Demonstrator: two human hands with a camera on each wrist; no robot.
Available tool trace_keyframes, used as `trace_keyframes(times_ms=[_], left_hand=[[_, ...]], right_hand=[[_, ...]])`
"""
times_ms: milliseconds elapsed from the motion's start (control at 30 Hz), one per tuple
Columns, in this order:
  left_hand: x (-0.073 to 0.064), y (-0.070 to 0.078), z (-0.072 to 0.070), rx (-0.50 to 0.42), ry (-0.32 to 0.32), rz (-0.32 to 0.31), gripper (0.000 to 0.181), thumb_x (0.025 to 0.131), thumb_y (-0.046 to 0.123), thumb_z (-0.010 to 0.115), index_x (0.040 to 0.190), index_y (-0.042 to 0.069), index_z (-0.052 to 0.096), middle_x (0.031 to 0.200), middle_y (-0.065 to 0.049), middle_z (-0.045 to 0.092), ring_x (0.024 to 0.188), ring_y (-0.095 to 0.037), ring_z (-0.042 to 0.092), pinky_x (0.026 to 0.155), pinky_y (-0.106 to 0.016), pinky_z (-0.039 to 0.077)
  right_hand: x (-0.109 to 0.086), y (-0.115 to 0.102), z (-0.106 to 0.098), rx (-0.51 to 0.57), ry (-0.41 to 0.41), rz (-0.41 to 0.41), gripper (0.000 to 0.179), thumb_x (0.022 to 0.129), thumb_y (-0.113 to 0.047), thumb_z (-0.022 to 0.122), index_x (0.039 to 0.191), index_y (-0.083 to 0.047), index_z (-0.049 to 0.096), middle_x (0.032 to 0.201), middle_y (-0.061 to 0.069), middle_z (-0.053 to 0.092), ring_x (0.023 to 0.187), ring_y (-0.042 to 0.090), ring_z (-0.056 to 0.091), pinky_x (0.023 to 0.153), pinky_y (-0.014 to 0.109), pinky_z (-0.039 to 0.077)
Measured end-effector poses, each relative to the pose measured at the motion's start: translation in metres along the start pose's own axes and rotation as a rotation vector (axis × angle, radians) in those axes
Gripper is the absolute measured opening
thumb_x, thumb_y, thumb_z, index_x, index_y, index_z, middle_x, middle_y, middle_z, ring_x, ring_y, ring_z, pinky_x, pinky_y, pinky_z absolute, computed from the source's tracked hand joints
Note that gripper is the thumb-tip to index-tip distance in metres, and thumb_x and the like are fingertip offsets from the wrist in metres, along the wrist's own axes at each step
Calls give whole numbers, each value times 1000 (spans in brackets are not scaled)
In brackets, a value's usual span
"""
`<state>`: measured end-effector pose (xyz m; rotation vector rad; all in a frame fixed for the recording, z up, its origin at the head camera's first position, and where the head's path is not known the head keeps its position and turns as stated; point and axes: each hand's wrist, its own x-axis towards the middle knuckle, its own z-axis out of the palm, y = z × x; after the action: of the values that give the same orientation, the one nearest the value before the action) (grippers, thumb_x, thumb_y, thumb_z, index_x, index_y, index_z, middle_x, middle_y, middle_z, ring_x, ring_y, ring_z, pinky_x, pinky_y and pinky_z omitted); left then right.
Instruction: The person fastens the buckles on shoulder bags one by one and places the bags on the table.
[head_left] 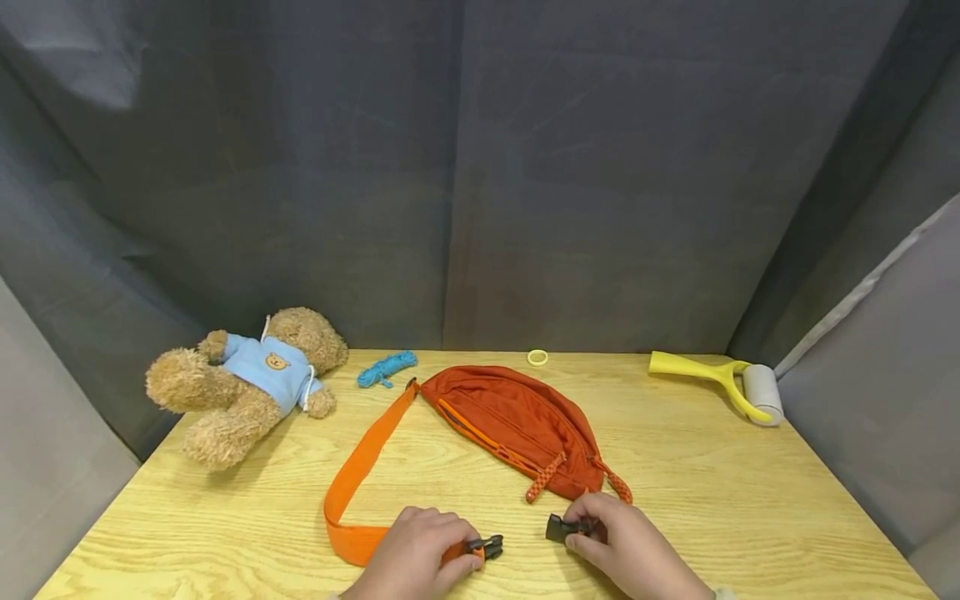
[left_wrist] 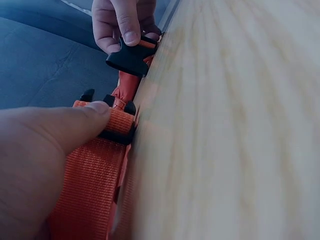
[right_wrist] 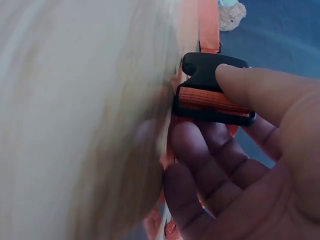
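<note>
A red-orange waist bag [head_left: 517, 425] lies on the table, its orange strap [head_left: 352, 492] looping out to the left. My left hand [head_left: 423, 546] pinches the pronged buckle half [head_left: 491, 547] at the strap's end, thumb on the webbing [left_wrist: 95, 185]. In my right hand [head_left: 626, 542] is the black socket buckle half [head_left: 562, 528], gripped between thumb and fingers; the right wrist view shows this socket half [right_wrist: 212, 75] with orange webbing threaded through its bar. The two halves face each other across a short gap, apart. Braided zipper pulls [head_left: 545, 477] hang from the bag close to my right hand.
A teddy bear [head_left: 262, 375] in a blue top lies at the back left, beside a bundle of blue cord [head_left: 387, 368]. A small yellow ring [head_left: 537, 357] sits behind the bag. At the back right is a yellow-handled lint roller [head_left: 712, 379]. Dark curtains [head_left: 585, 183] stand behind the table.
</note>
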<state>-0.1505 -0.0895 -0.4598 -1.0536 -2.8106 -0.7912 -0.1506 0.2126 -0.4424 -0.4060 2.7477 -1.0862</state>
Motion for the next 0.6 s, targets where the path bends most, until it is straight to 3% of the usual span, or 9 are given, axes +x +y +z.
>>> trace_keyframes(times_ms=[333, 600], left_hand=[[6, 1, 5, -42, -20, -37, 12, 96, 44, 65, 99, 34, 69, 84, 28, 57, 74, 6, 50, 73, -29, 43], [8, -4, 10, -84, 29, 7, 14, 93, 42, 70, 103, 33, 73, 95, 26, 66, 86, 6, 59, 78, -30, 48]], right_hand=[[3, -3, 4, 81, -16, 20, 16, 89, -12, 75, 101, -16, 65, 84, -3, 57, 68, 14, 49, 57, 28, 41], [5, -3, 8, 142, -13, 34, 17, 89, -16, 77, 102, -16, 66, 92, -2, 61, 76, 18, 50, 62, 28, 41]])
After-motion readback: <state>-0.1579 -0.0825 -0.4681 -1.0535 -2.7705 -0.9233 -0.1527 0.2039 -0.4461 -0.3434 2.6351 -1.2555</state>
